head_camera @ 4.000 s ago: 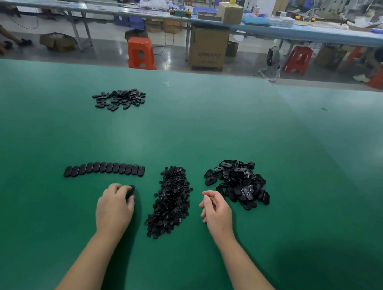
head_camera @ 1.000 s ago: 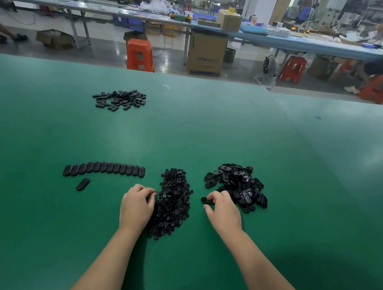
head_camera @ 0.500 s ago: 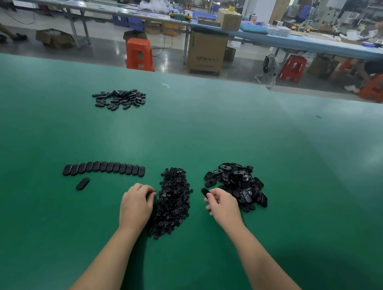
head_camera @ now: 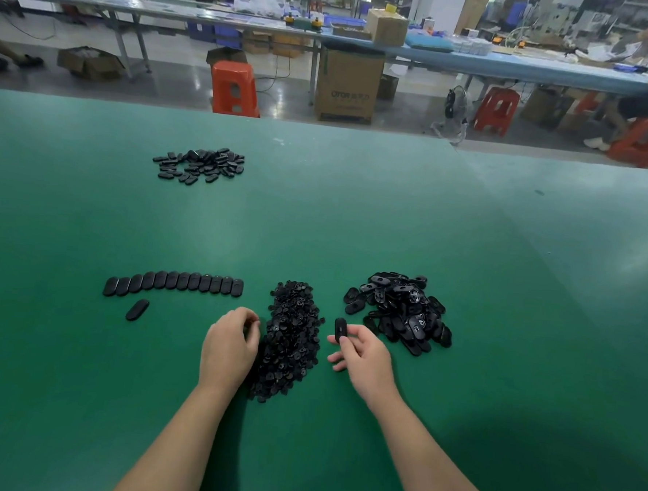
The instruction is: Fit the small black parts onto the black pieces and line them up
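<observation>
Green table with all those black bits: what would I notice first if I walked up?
Probably the big green table with its black heaps: tiny parts between the hands, bigger oval pieces to the right. Left of them, a neat row of ovals lies side by side. The right hand holds one oval piece up in its fingers.

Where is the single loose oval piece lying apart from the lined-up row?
In the head view, the loose oval piece lies on the green table, left side, just below the row's left end, left of the left hand.
</observation>
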`<control>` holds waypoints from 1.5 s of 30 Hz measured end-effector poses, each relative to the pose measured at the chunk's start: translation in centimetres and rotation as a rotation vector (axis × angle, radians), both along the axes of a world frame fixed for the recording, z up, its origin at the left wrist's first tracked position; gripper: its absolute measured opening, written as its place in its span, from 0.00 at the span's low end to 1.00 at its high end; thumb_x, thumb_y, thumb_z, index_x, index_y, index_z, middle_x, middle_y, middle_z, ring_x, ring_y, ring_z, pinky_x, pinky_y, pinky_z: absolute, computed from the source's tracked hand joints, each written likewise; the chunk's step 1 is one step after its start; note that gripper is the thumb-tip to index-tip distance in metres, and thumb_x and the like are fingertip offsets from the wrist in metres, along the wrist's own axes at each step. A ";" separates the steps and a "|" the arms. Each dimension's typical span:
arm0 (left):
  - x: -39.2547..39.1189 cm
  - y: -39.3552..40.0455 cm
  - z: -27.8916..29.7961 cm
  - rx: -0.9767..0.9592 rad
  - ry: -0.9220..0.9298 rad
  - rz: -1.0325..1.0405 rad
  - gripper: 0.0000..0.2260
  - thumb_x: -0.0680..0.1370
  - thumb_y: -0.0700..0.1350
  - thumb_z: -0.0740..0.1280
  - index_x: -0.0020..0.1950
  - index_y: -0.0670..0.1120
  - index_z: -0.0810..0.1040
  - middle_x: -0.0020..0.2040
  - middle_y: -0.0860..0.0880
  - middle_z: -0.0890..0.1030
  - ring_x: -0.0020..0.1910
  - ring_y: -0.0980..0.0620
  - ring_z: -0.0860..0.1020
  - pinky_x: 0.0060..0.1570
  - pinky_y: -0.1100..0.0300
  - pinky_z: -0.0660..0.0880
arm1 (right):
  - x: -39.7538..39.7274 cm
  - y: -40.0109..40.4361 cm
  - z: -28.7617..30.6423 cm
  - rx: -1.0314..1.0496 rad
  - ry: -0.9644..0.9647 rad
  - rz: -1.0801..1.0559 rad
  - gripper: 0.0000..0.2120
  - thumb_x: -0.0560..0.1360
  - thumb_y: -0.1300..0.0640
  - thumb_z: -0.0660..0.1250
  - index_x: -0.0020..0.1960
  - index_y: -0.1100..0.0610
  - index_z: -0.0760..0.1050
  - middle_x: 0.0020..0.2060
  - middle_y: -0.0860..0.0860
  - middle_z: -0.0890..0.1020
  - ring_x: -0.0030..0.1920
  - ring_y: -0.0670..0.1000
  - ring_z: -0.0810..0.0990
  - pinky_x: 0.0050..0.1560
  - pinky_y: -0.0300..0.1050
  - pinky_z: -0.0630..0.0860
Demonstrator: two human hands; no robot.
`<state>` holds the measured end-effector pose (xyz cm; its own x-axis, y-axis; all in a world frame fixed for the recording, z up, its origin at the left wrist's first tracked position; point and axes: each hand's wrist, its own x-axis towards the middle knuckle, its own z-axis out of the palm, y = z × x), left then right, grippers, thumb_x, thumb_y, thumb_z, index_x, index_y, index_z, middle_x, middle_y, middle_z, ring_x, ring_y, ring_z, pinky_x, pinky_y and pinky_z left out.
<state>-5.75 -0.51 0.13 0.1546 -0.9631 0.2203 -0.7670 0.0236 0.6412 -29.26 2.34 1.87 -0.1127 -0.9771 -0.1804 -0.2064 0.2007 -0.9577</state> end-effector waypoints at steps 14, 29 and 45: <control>0.0 0.4 0.4 0.038 0.164 0.055 0.12 0.78 0.36 0.69 0.60 0.44 0.83 0.52 0.51 0.85 0.50 0.54 0.81 0.54 0.61 0.77 | -0.1 0.6 -0.7 -0.094 0.088 -0.032 0.09 0.82 0.60 0.64 0.55 0.46 0.71 0.42 0.46 0.85 0.36 0.44 0.81 0.37 0.41 0.81; 0.7 0.1 0.8 0.089 0.453 0.118 0.09 0.77 0.42 0.72 0.45 0.58 0.82 0.39 0.60 0.84 0.40 0.62 0.81 0.44 0.61 0.79 | -0.1 0.7 -1.1 -0.114 0.073 -0.048 0.11 0.82 0.59 0.65 0.53 0.43 0.78 0.41 0.45 0.85 0.36 0.43 0.81 0.37 0.40 0.81; -8.5 0.6 4.7 0.072 0.177 -0.276 0.07 0.76 0.40 0.71 0.49 0.50 0.86 0.44 0.56 0.84 0.43 0.59 0.79 0.48 0.67 0.74 | 0.1 0.3 -1.6 -0.087 0.043 -0.076 0.09 0.81 0.62 0.65 0.56 0.51 0.78 0.42 0.47 0.87 0.33 0.43 0.81 0.33 0.40 0.78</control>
